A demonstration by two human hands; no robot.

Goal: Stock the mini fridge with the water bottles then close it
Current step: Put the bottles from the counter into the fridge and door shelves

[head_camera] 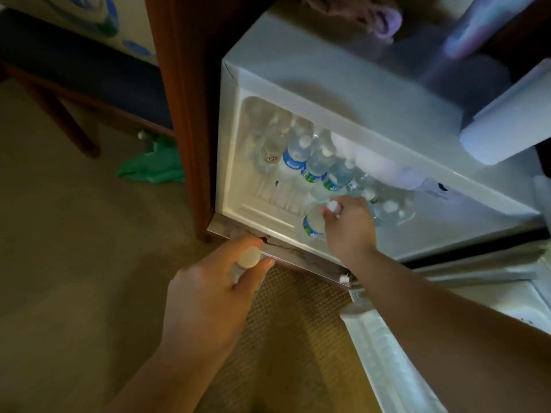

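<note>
The white mini fridge [343, 93] stands open, its door [387, 362] swung out at the lower right. Inside, several clear water bottles with blue labels [298, 156] stand in a row. My right hand [348, 228] reaches into the fridge and is shut on the white cap end of a water bottle [313, 223] near the front of the fridge floor. My left hand [208, 296] hovers just outside the fridge's lower front edge, gripping another bottle by its neck; only its white cap [250, 257] shows, the body is hidden under the hand.
A dark wooden cabinet panel [182, 99] flanks the fridge on the left. A chair leg [71, 126] and a green cloth [155, 165] are on the carpet at the left. A woven mat [298, 323] lies before the fridge. Cloth items [375, 16] rest on top of the fridge.
</note>
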